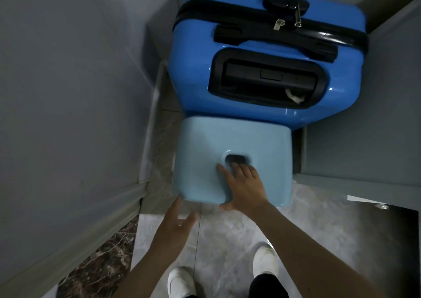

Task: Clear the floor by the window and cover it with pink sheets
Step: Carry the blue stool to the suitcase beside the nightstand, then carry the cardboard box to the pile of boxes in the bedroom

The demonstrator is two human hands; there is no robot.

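A pale blue plastic stool (205, 152) stands on the tiled floor in a narrow gap, right in front of an upright bright blue suitcase (273, 54). My right hand (243, 188) lies on the stool's seat with its fingers spread, fingertips at the dark handle slot in the middle and thumb over the near edge. My left hand (175, 224) hovers open just off the stool's near left corner, fingertips close to the rim. No pink sheets are in view.
A grey wall (68, 92) with a skirting board runs along the left. A grey cabinet (364, 126) closes the right side. Pale marble tiles (227, 240) lie under my two white shoes, with a dark stone strip at the lower left.
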